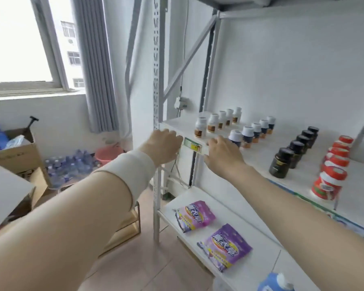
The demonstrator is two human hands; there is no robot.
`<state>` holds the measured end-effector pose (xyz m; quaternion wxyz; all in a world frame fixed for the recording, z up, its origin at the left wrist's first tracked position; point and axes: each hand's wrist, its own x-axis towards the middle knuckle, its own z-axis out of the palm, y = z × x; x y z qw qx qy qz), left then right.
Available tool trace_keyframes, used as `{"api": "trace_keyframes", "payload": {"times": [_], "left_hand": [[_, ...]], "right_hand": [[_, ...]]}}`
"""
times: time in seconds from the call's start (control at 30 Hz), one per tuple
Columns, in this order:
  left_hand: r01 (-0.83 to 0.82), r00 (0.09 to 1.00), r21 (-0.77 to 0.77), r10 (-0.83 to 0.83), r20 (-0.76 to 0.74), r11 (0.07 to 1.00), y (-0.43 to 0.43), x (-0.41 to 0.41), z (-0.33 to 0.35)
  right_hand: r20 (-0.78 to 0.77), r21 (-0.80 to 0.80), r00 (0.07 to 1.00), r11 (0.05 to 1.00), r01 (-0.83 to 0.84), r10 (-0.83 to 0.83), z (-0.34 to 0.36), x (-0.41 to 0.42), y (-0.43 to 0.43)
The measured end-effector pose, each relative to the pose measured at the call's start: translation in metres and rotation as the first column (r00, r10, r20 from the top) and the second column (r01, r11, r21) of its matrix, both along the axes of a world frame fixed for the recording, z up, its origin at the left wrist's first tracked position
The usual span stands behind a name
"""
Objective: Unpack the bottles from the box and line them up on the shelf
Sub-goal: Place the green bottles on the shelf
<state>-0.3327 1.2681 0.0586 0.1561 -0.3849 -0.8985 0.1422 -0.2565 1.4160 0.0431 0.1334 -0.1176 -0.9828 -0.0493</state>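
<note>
On the white shelf (259, 158) stand rows of bottles: white ones with brown labels (212, 122), white ones with dark blue labels (248, 133), black ones (282, 162) and red-and-white ones (330, 177). My left hand (163, 144) hangs at the shelf's left front corner, fingers curled down, holding nothing visible. My right hand (223, 154) hovers at the shelf's front edge, fingers spread, just in front of the nearest blue-labelled bottle (234, 137). A white band wraps my left wrist. A cardboard box (15, 152) stands far left by the wall.
Two purple pouches (194, 215) lie on the lower shelf, and a blue bottle top (275, 282) shows at the bottom. Packs of water bottles (72, 166) and a pink bucket (108, 154) sit on the floor under the window. A grey shelf post (157, 80) rises beside my left hand.
</note>
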Motion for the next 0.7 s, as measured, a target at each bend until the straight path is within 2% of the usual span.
{"api": "trace_keyframes", "payload": {"times": [0.13, 0.27, 0.4, 0.57, 0.7], "left_hand": [[-0.159, 0.986, -0.046, 0.161, 0.041, 0.986, -0.084, -0.080, -0.048], [-0.258, 0.951, -0.103, 0.271, 0.146, 0.961, -0.142, -0.146, -0.095], [-0.312, 0.916, -0.224, 0.355, 0.188, 0.923, -0.171, -0.218, -0.151], [-0.355, 0.860, -0.301, 0.435, 0.266, 0.885, -0.188, -0.311, -0.214], [-0.384, 0.777, -0.353, 0.505, 0.376, 0.853, -0.198, -0.370, -0.263]], "right_hand": [[0.094, 0.005, 0.989, 0.994, -0.113, 0.112, -0.038, -0.093, -0.075], [0.211, 0.032, 0.957, 0.977, -0.211, 0.200, -0.087, -0.169, -0.119], [0.333, 0.058, 0.911, 0.960, -0.275, 0.242, -0.145, -0.248, -0.134], [0.458, 0.051, 0.841, 0.935, -0.350, 0.290, -0.216, -0.352, -0.134], [0.608, 0.002, 0.736, 0.925, -0.379, 0.300, -0.266, -0.419, -0.139]]}}
